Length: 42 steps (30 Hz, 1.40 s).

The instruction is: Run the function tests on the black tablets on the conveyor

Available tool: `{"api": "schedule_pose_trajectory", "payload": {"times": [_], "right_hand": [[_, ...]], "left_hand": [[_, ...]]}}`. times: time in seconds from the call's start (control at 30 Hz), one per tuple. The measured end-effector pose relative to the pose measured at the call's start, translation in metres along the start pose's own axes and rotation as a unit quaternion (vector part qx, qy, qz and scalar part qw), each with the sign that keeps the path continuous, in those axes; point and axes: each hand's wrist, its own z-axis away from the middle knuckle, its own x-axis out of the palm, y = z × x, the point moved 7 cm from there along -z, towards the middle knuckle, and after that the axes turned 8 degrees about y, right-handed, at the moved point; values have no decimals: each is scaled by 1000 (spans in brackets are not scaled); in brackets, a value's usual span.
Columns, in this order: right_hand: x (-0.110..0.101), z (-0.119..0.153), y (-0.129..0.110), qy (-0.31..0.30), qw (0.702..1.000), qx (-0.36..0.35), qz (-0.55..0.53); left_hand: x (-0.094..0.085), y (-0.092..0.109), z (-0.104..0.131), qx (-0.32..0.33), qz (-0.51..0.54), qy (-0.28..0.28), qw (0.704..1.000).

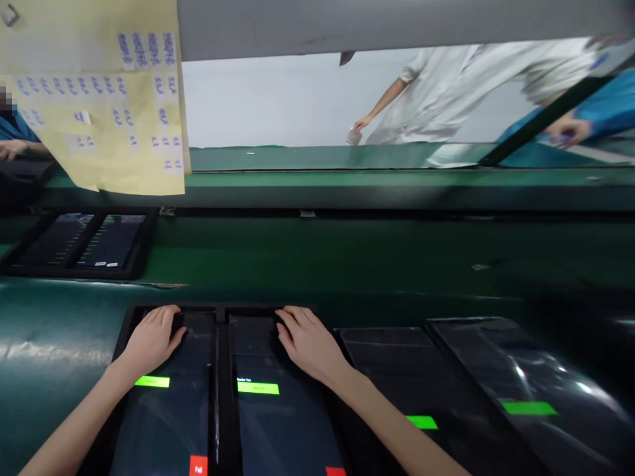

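Two tablets lie side by side in a black tray with a divider (224,370). My left hand (156,336) is over the far left corner of the left tablet (169,420), thumb apart from the fingers. Over the far right corner of the right tablet (278,423) is my right hand (308,340), thumb also apart, fingertips near the tray's far edge. Neither hand is closed round anything; whether the fingertips press on glass or tray is unclear. Both dark screens show a green bar and a red box, the left box reading "Fail".
To the right lie two more tablets, a nearer one (391,370) and a film-covered one (536,377). Another tray with two tablets (109,241) sits on the green belt (307,251). A yellow sheet (99,86) hangs upper left. Other people stand beyond the opening.
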Motion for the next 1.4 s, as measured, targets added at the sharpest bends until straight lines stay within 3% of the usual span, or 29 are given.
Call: {"api": "schedule_pose_trajectory", "payload": {"times": [0.2, 0.43, 0.7, 1.0, 1.2, 1.4], "right_hand": [[-5, -12, -4, -58, 998, -11, 32], [-7, -7, -16, -106, 992, -3, 65], [1, -19, -16, -176, 982, 51, 46], [-1, -48, 22, -268, 952, 91, -115], [1, -45, 24, -273, 940, 100, -179], [5, -83, 54, -210, 951, 150, -171]], "left_hand": [[-4, 9, 6, 10, -42, 15, 999], [0, 16, 14, 24, -85, 36, 995], [12, 16, 4, 7, -79, -23, 997], [8, 2, -29, -57, 23, -140, 988], [2, -7, -49, -103, 182, -313, 926], [11, -7, -49, -162, 295, -447, 829]]}}
